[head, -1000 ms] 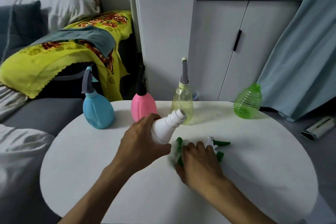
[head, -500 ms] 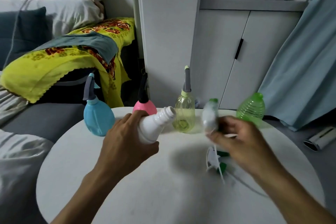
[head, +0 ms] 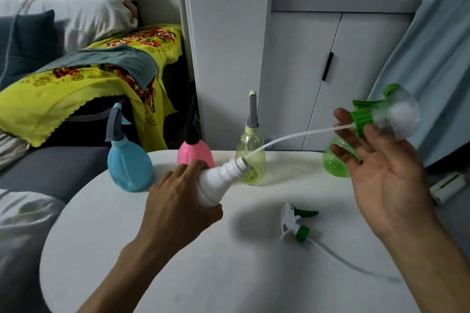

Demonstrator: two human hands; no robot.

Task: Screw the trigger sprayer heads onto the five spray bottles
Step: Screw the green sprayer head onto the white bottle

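Because the dip tube [head: 292, 136] is long, thin and bowed, its tip only just at the mouth of the white bottle [head: 218, 180], the likeliest slip is the tube springing out of or past that mouth as the sprayer head [head: 381, 117] comes in; I cannot tell whether the tip is inside the neck or merely in front of it. The left hand [head: 178, 201] is wrapped closed around the bottle's body, holding it tilted with the neck toward the head, so a loose hold could let it roll in the palm once twisting starts. The right hand [head: 379, 165] is mostly open, palm showing, with the head pinched lightly at its green collar between thumb and fingertips; such a light hold could drop the head or start the collar crooked on the threads and cross-thread it. The head itself is motion-blurred, so its nozzle and trigger are hard to make out. Just right of the white bottle a second sprayer head [head: 296, 223] lies on the desk [head: 152, 274], its tube trailing away and fading from sight. Behind the white bottle stand blue [head: 129, 168], pink [head: 194, 154] and yellow [head: 250, 155] bottles already capped; the green bottle [head: 335, 162], farther right, is partly hidden by the right hand, its neck unseen.
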